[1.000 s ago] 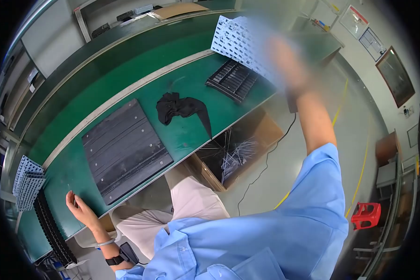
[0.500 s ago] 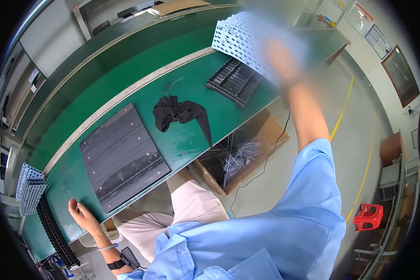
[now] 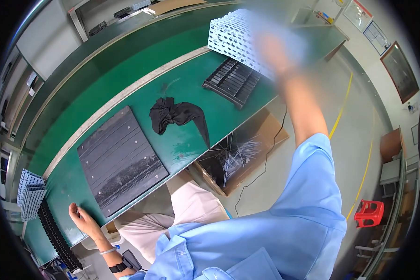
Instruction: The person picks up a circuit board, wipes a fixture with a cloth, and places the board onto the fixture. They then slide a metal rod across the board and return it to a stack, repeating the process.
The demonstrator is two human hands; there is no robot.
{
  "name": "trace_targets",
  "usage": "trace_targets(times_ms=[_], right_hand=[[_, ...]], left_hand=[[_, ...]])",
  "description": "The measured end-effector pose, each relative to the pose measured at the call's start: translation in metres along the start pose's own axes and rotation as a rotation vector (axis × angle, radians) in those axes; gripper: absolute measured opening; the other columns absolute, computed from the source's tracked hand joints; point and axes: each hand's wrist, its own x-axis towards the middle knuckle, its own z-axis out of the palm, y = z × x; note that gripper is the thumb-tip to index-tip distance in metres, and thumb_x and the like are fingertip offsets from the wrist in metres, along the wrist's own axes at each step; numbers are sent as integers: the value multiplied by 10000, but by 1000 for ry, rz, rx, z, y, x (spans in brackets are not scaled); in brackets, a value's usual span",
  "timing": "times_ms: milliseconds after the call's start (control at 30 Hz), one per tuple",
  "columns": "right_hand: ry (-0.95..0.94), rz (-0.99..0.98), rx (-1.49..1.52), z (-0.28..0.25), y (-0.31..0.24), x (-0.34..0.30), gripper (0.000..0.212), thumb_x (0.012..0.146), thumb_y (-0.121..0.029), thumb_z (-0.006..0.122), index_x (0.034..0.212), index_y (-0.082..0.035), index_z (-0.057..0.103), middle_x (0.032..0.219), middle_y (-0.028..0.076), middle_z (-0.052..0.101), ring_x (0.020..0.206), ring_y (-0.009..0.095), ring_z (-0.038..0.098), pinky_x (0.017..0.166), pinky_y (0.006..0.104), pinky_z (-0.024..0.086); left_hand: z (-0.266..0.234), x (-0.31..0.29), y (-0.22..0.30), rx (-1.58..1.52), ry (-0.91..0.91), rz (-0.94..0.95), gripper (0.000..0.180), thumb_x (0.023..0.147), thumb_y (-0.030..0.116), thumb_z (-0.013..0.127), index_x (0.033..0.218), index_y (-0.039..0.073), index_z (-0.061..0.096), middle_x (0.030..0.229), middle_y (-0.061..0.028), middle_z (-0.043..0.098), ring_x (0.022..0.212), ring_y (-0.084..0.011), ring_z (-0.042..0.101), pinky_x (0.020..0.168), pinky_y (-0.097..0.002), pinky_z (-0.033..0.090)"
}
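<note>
My right hand [image 3: 271,52] reaches to the far right, over a stack of white perforated panels [image 3: 228,36]. Its fingers are lost in blur, so I cannot see whether it grips a panel. My left hand [image 3: 83,220] rests by the near left table edge, loosely curled with thumb and fingers apart, holding nothing. Right of it lies a dark flat board [image 3: 121,161] with several small round studs. A crumpled black cloth [image 3: 175,114] sits on the table between the board and a black slatted tray [image 3: 233,81], which lies just in front of the panels.
A cardboard box [image 3: 261,161] holding thin clear strips stands below the table's near edge. At the left end are more perforated panels [image 3: 31,198] and a long black ribbed strip [image 3: 56,235]. A raised ledge [image 3: 126,95] runs along the green table. A red stool [image 3: 369,213] stands at right.
The view has shifted slightly. My right hand stays at the panel stack, still blurred, and my left hand keeps its place near the table edge.
</note>
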Motion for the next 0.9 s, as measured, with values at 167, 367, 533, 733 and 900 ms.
trace_targets(times_ms=[167,367,533,733,900], right_hand=[[72,-131,-73,8,11,7,256,805,-219,566,1022,-83,573,913,145,630,880,303,598,743,420,471],[108,-161,-34,7,5,-1,275,810,-186,560,1066,-87,541,962,137,610,894,297,591,739,411,474],[158,-92,-157,-56,-35,-31,283,816,-180,555,1086,-97,533,975,131,581,881,301,584,738,399,476],[234,-176,91,-36,-57,-44,320,822,-204,552,1119,-87,524,973,134,562,868,324,575,753,399,473],[-358,-421,544,-9,-140,-78,480,867,-353,513,1220,-35,454,1087,179,560,926,343,558,804,415,449]], left_hand=[[-1,1,3,-48,4,-11,284,916,89,442,1176,-24,465,1135,-129,536,1045,-199,513,911,-309,385],[-1,2,-1,-16,-2,-19,280,921,97,437,1171,-25,468,1138,-124,531,1046,-198,509,912,-306,383],[1,0,5,-2,-11,-17,277,920,94,437,1168,-26,470,1130,-122,533,1033,-196,510,910,-305,384],[-1,-3,5,6,0,-21,277,910,84,452,1165,-21,474,1116,-124,539,1011,-195,517,892,-299,398],[-2,0,2,26,31,-23,278,901,87,469,1157,-18,484,1094,-134,552,989,-202,531,878,-299,414]])
